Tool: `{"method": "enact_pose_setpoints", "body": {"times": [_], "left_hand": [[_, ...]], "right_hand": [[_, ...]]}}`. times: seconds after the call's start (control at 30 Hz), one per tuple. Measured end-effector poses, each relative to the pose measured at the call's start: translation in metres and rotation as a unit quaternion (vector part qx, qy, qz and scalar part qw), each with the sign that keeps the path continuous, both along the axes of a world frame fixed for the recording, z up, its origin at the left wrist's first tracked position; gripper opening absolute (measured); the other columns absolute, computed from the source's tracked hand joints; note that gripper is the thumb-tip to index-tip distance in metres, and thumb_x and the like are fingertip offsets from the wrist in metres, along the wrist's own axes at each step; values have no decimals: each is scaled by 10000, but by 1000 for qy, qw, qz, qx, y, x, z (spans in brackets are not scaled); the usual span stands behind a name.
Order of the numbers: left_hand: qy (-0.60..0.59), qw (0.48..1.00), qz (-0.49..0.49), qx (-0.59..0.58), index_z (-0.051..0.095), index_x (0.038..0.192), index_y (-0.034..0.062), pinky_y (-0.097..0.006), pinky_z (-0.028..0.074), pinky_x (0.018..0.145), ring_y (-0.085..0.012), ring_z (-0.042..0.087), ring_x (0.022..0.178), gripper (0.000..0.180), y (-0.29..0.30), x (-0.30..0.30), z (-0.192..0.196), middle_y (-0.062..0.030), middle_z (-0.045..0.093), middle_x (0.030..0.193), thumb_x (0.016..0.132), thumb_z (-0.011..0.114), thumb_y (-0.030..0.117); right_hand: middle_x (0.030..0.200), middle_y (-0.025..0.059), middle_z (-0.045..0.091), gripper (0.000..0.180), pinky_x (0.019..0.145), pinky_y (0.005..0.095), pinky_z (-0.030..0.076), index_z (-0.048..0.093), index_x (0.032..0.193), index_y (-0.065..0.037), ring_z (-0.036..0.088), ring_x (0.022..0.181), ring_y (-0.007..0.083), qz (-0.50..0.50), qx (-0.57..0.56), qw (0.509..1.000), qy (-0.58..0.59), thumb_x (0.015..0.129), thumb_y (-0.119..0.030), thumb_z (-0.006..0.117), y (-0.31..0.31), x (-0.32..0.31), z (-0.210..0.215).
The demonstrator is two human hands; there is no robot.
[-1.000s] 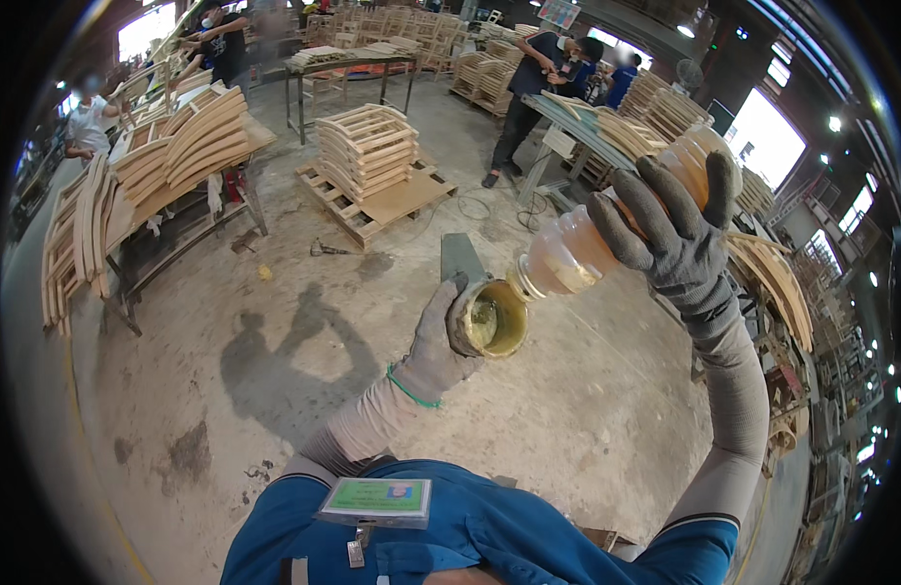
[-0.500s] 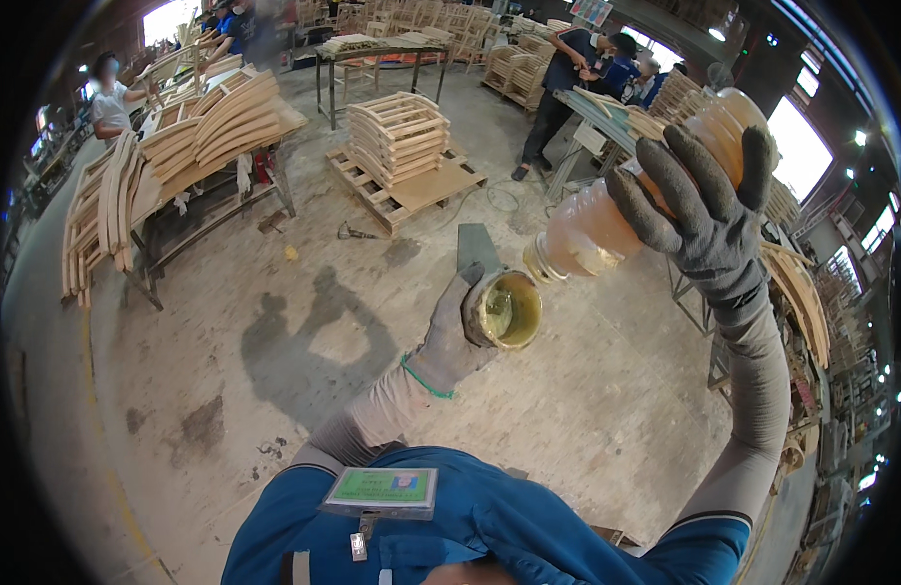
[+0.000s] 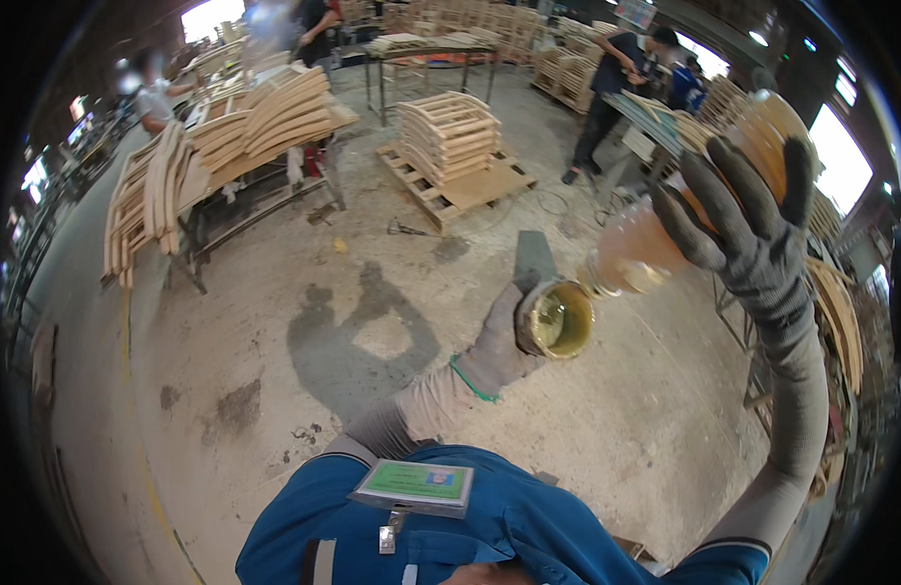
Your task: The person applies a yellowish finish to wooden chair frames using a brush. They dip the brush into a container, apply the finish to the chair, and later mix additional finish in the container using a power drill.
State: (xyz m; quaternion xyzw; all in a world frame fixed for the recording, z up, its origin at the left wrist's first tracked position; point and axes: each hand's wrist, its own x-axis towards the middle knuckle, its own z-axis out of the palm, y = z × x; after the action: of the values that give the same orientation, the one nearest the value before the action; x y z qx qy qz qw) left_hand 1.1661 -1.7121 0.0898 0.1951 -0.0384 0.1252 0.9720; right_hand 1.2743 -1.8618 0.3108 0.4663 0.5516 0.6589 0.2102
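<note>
In my left hand (image 3: 501,343), gloved in grey, is a small round cup (image 3: 581,326) coated yellow inside, with some shiny, translucent liquid at its bottom. Its mouth faces up toward me. A flat grey-green piece (image 3: 535,252) shows just beyond my left fingers; whether I hold it or it lies farther off, I cannot tell. Up on the right, my right hand (image 3: 752,229), in a dark grey glove, grips a large clear plastic bottle (image 3: 633,246) of amber liquid. The bottle tilts neck-down, its mouth close to the cup's right rim. No stream of liquid can be made out.
A pallet (image 3: 421,193) with stacked wooden frames (image 3: 450,136) stands ahead. To the left, a bench holds curved wooden parts (image 3: 285,112). Another person (image 3: 606,93) works at a table (image 3: 645,122) at the far right. A hammer-like tool (image 3: 406,229) lies on the floor.
The whole scene has shifted to the right in the picture as my view swings left. Both hands keep their hold, with the bottle's mouth still close by the cup.
</note>
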Motion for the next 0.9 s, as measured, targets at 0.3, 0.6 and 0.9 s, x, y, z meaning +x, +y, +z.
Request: {"method": "enact_pose_setpoints", "body": {"times": [0.3, 0.6, 0.9], "left_hand": [[13, 990, -70, -119, 469, 1197, 55, -451, 507, 888, -280, 559, 1074, 461, 20, -1, -16, -135, 544, 1169, 947, 346, 423], [-50, 981, -112, -149, 488, 1179, 33, -453, 497, 892, -282, 573, 1044, 465, 27, -6, -22, -147, 558, 1147, 945, 354, 413], [-17, 980, -102, -170, 491, 1171, 38, -459, 496, 898, -285, 567, 1055, 441, 28, -13, -19, -144, 555, 1150, 937, 382, 396]], "right_hand": [[1207, -33, 512, 637, 1075, 604, 224, 434, 1164, -359, 502, 1142, 190, 25, -1, 999, 38, 634, -235, 765, 16, -10, -3], [1204, -38, 513, 617, 1075, 609, 218, 422, 1168, -360, 510, 1132, 194, 35, 1, 999, 21, 666, -223, 753, 25, -13, 0], [1195, -39, 527, 599, 1067, 621, 212, 443, 1157, -353, 524, 1115, 189, 43, -9, 998, 43, 662, -208, 748, 29, -18, 1]]}}
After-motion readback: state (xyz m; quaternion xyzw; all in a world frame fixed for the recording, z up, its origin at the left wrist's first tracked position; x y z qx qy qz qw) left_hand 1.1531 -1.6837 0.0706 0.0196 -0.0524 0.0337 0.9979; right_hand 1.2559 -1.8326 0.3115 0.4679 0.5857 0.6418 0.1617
